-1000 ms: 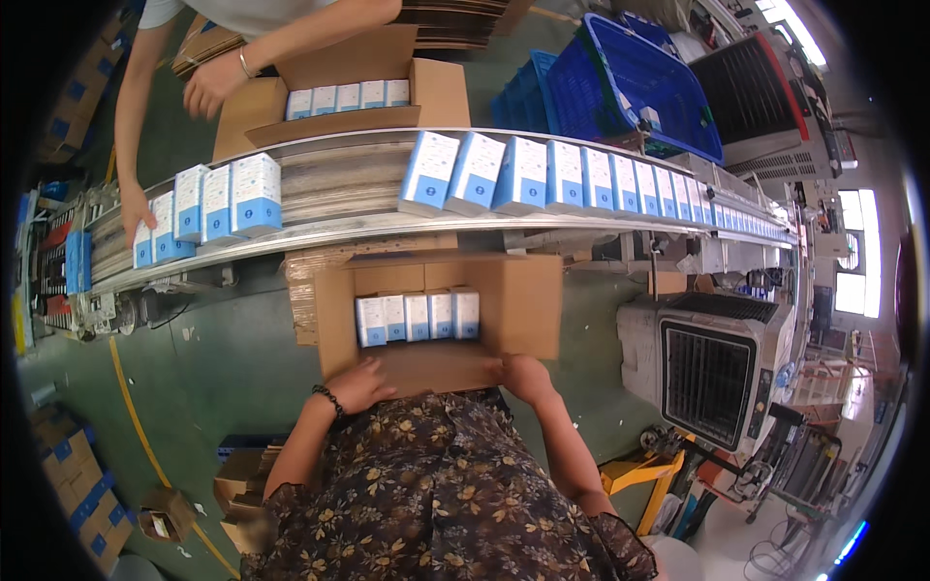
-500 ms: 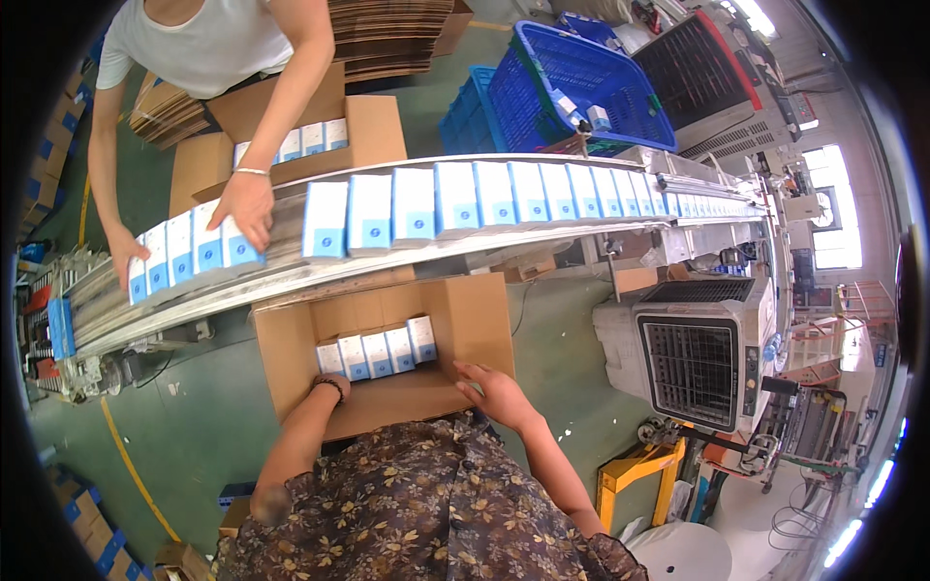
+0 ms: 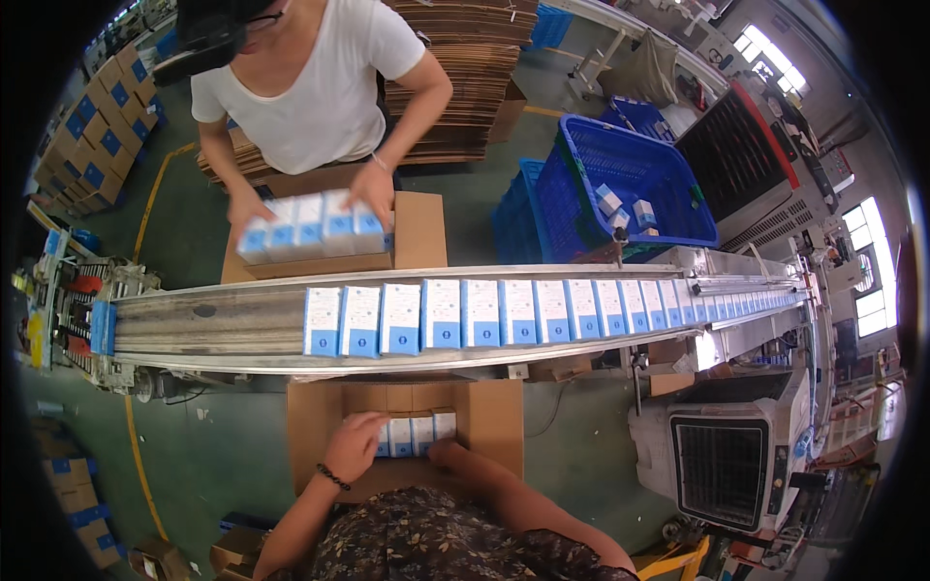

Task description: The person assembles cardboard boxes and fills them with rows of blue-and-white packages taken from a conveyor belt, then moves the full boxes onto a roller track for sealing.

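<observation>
An open cardboard box [image 3: 308, 426] stands in front of me, below the conveyor. Inside it is a row of small white-and-blue cartons [image 3: 412, 436], upright side by side. My left hand [image 3: 355, 447] lies at the row's left end, fingers stretched out and covering part of the cartons there. At the right end, my right hand [image 3: 451, 456] reaches in low against the last carton; its fingertips are mostly hidden. Across the conveyor, a co-worker's two hands squeeze a row of similar cartons [image 3: 308, 228] over another open box [image 3: 418, 232].
The conveyor belt [image 3: 213, 324] runs crosswise, with a long line of cartons [image 3: 480, 315] on its middle and right. A blue crate [image 3: 572, 184] with a few loose cartons stands beyond it. An air cooler [image 3: 722, 465] is at right; stacked flat cardboard [image 3: 455, 87] lies behind the co-worker.
My left hand rose to the row's upper left; my right hand moved from the flap into the box. The co-worker lifted a carton row off the belt. Belt cartons stand farther left along it.
</observation>
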The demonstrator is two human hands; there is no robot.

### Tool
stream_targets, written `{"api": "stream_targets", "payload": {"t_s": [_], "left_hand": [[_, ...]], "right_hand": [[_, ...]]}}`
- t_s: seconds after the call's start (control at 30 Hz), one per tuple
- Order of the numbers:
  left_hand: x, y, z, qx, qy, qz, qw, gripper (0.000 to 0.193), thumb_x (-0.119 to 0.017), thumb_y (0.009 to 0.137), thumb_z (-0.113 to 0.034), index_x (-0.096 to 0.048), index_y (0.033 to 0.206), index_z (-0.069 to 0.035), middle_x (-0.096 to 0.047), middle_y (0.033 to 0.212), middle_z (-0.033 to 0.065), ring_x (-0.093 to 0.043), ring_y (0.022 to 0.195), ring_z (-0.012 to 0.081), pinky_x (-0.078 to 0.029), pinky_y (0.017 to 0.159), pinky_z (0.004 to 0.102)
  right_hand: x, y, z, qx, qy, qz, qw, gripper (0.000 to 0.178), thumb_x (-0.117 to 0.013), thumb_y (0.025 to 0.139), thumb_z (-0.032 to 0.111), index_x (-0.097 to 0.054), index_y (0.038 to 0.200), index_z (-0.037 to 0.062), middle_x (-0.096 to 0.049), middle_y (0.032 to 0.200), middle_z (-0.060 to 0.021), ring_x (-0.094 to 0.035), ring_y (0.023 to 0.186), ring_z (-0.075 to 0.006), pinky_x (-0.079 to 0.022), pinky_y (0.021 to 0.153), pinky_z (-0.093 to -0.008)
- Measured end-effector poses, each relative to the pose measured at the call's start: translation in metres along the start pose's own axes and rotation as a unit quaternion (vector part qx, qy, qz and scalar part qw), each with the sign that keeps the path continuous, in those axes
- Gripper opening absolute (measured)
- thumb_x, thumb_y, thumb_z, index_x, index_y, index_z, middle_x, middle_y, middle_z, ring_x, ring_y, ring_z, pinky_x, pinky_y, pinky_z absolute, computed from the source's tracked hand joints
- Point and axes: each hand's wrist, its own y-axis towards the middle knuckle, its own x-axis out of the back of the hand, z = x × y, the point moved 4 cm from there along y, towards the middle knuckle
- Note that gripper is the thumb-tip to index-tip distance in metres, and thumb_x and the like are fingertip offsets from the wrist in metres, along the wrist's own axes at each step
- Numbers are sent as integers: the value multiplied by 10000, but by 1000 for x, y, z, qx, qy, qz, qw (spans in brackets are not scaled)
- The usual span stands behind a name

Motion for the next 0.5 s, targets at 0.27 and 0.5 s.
{"api": "stream_targets", "payload": {"t_s": [0.27,0.5], "left_hand": [[103,29,72,115,117,-377,911,476,-644,884,-142,-508,1319,-2,-598,1192,198,-507,1166,378,-414,993,435],[120,77,127,211,74,-246,943,709,-781,757,-416,-501,1225,38,-650,1097,234,-629,1009,370,-495,877,417]], "right_hand": [[25,-38,184,337,-156,-39,928,259,-577,948,87,-612,1204,63,-661,1152,-119,-646,1030,-215,-527,885,-362],[43,14,260,339,-444,-350,752,622,-626,913,328,-429,1276,-137,-589,1157,-323,-594,1039,-461,-502,869,-461]]}}
